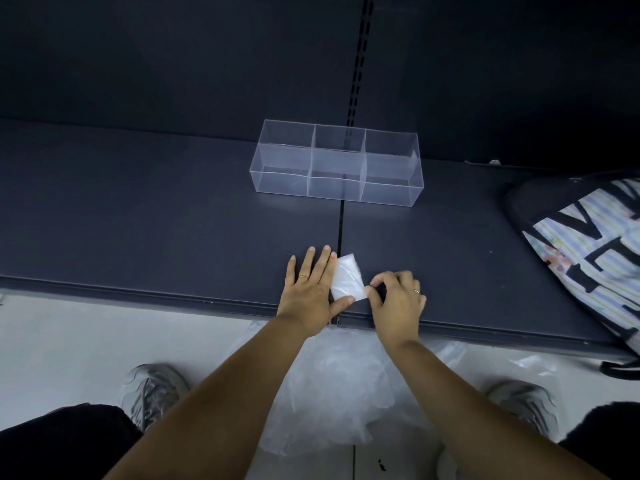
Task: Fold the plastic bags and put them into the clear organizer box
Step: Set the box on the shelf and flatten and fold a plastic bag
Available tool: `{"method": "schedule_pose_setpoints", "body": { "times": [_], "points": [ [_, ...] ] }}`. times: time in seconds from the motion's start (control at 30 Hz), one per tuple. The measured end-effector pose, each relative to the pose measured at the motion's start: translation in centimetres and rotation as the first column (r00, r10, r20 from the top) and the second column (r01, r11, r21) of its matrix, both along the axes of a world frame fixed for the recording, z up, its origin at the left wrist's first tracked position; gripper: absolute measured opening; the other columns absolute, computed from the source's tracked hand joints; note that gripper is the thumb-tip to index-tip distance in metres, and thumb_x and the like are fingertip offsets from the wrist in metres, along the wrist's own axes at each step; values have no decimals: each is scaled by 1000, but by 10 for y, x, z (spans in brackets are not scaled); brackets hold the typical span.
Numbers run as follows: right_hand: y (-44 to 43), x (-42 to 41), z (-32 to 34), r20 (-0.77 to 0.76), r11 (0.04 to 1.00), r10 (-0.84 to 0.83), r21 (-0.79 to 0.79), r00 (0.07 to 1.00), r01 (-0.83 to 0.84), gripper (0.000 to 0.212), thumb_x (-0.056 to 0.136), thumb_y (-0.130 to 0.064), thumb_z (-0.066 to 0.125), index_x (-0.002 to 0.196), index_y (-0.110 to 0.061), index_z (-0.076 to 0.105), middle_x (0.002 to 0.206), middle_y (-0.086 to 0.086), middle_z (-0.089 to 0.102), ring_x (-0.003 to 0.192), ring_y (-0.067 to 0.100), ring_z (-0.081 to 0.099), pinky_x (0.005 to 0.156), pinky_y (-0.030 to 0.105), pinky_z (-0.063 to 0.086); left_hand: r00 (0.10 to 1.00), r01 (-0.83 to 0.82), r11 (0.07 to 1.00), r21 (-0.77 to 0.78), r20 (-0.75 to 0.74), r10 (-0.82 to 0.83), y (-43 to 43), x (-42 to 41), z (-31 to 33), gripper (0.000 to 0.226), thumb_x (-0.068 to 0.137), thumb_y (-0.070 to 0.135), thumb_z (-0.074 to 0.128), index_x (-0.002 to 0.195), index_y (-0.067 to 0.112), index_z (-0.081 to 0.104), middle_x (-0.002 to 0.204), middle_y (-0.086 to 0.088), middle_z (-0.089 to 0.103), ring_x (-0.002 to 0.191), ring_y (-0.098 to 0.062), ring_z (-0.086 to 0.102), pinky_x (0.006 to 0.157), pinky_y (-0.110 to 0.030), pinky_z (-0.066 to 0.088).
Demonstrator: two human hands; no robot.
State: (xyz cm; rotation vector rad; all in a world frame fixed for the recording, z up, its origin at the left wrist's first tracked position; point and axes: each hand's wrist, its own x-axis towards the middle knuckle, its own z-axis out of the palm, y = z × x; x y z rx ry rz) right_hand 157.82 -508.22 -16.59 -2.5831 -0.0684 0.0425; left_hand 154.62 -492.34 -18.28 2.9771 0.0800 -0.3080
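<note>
Head view: we log one folded plastic bag [347, 278] on the shelf [173, 220], left hand [308, 292] pressing it flat, grip released, right hand [398, 299] grip pinching its corner; clear organizer box [277, 183] apparently unfilled, loose plastic bags [332, 393] waiting on the floor.

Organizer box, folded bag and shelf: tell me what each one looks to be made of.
Organizer box: clear rigid plastic, likely acrylic, glossy; the shelf shows through its walls and dividers, and its edges catch light.
Folded bag: thin translucent plastic film, milky white where layered, with soft creases.
Shelf: probably painted metal, dark matte blue-grey, smooth, with a seam between panels.
</note>
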Motion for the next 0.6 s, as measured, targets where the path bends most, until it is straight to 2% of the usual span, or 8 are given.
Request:
{"method": "schedule_pose_setpoints", "body": {
  "times": [0.2, 0.3, 0.37, 0.43, 0.47, 0.5, 0.57, 0.6],
  "points": [
    [28, -3, 10, -123, 998, -69, -22, 990, 67, 14, 86, -34, 66, 91, -21, 66, 110, 1, 50, 108, 22, 44, 91, 33, 31, 997, -74, 997, -7, -37, 74, -7, -1, 3, 103, 70, 77, -12, 151, 12, -13, 161, -5, -15, 146, -23, -17, 115, -48, -13],
    [34, 5, 19, -156, 995, -73, 58, 985, 83, 8, 84, -24, 69, 83, -17, 65, 102, 1, 57, 99, 23, 55, 83, 31, 42, 991, -121, 992, -41, -56, 118, -7, -5, 4, 99, 81, 78, 8, 150, 11, -14, 160, -4, -17, 146, -22, -18, 114, -45, -15],
    [33, 11, 25, -259, 966, -54, 231, 964, 116, 10, 82, -17, 70, 78, -16, 60, 86, -2, 61, 84, 22, 61, 71, 30, 48, 988, -140, 985, -98, -76, 133, -6, -10, 7, 98, 86, 74, 27, 151, 12, -14, 160, -3, -18, 146, -20, -20, 113, -42, -17],
    [29, 15, 32, -354, 908, 20, 398, 935, 132, 16, 79, -8, 71, 76, -15, 57, 77, 0, 61, 76, 19, 60, 69, 31, 50, 980, -184, 954, -237, -112, 162, -3, -12, 16, 100, 86, 70, 41, 152, 14, -10, 161, 0, -14, 146, -16, -18, 114, -39, -16],
    [25, 17, 36, -352, 891, 77, 444, 933, 94, 18, 78, -5, 71, 76, -15, 56, 76, 0, 60, 73, 17, 58, 68, 31, 49, 968, -243, 898, -366, -145, 203, 0, -11, 24, 102, 84, 69, 48, 153, 16, -6, 162, 1, -8, 147, -15, -14, 115, -38, -12],
    [21, 19, 41, -330, 881, 146, 472, 933, 29, 20, 77, -3, 71, 78, -15, 55, 74, 0, 58, 70, 15, 54, 67, 29, 46, 943, -331, 782, -528, -210, 258, 5, -8, 35, 107, 79, 69, 56, 153, 19, -2, 162, 3, -1, 148, -14, -7, 117, -37, -5],
    [12, 26, 55, -273, 845, 324, 513, 906, -148, 24, 77, -4, 72, 80, -19, 53, 68, -2, 56, 62, 10, 48, 63, 25, 41, 887, -456, 410, -790, -368, 278, 16, 0, 59, 121, 63, 70, 68, 153, 26, 1, 159, 8, 13, 146, -13, 12, 116, -33, 15],
    [9, 29, 64, -250, 819, 418, 520, 873, -243, 25, 77, -7, 73, 81, -22, 53, 65, -4, 56, 59, 8, 46, 61, 23, 40, 888, -452, 309, -836, -390, 245, 20, 4, 69, 124, 57, 68, 71, 153, 29, 3, 157, 10, 20, 143, -11, 21, 113, -29, 23]
  ]
}}
